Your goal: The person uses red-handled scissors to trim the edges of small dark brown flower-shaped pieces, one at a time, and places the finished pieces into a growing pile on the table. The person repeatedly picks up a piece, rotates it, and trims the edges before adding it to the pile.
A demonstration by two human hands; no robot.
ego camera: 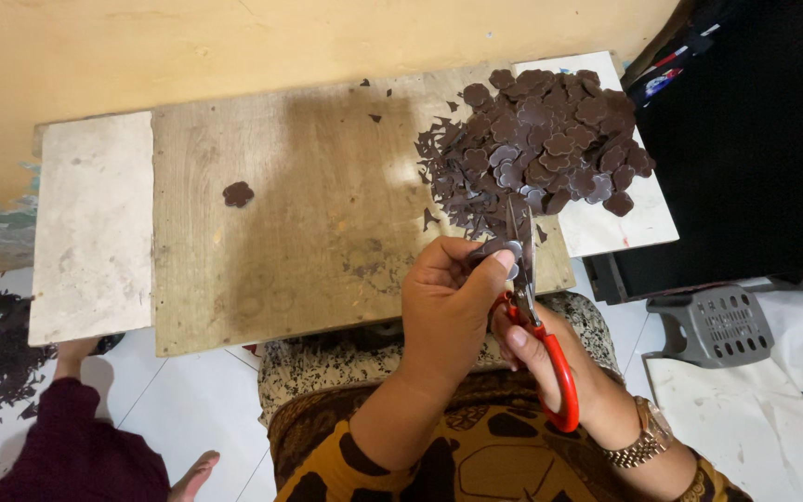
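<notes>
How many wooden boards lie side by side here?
3: a pale board at left, the large brown board in the middle, a white board at right under the cut pieces.

The left hand (448, 302) pinches a small brown shape (493, 248). The right hand (550, 358) holds red scissors (536, 316) by a brown pile (541, 139).

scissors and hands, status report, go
Left hand pinches small brown cutout. Right hand grips red-handled scissors, blades at the cutout. Pile of brown cutouts just beyond; nothing blocking.
</notes>
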